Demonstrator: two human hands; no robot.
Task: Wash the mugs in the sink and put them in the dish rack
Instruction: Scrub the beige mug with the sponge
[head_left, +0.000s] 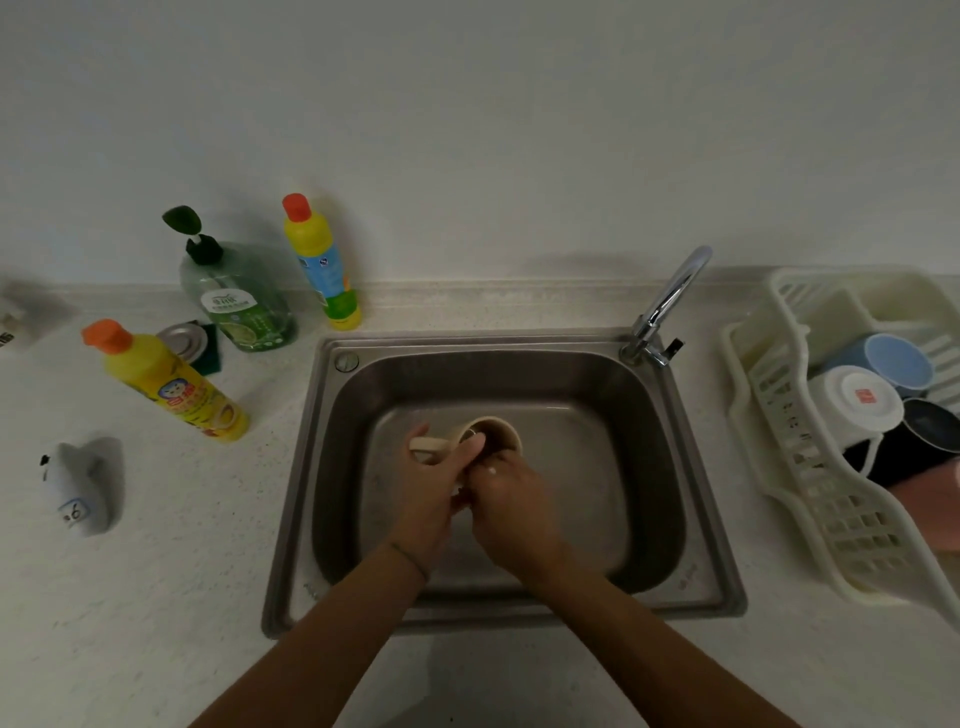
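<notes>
Over the sink (670, 457), both hands are holding a beige mug (493, 434); left hand (434, 486) is gripping its rim with curled fingers; right hand (511, 501) is wrapping its side.

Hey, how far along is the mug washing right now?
Mostly done, it seems. A blue mug, a white mug and a dark one already sit upturned in the dish rack. In hand: the left hand and right hand hold a beige mug over the sink. No other mug shows in the sink, so only racking this one seems left.
</notes>
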